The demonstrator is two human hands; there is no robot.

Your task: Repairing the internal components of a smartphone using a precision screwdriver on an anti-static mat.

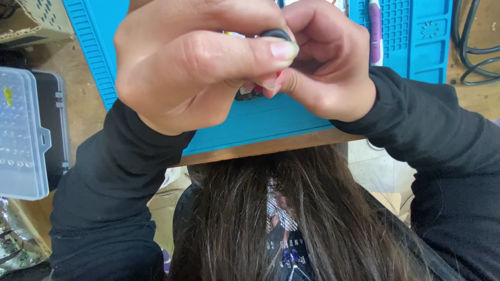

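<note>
Both hands fill the upper half of my head view, pressed together over the blue mat. From where I watch, the left hand sits at 10 o'clock of frame centre with its fingers curled in and its thumb stretched across toward the right hand, at 1 o'clock. Pinched between the left thumb tip and the right fingers is a small black round part, of which only the upper edge shows; I cannot tell what kind of part it is. Just below the fingertips a small dark device with a red patch peeks out, lying on the mat; most of it is hidden by the hands.

The mat lies on the wooden worktop, whose near edge runs beneath the wrists. At 9 o'clock a clear plastic parts case rests on the worktop. A purple-handled tool lies on the mat at 1 o'clock, and black cables curl at 2 o'clock. Long brown hair hangs at 6 o'clock.
</note>
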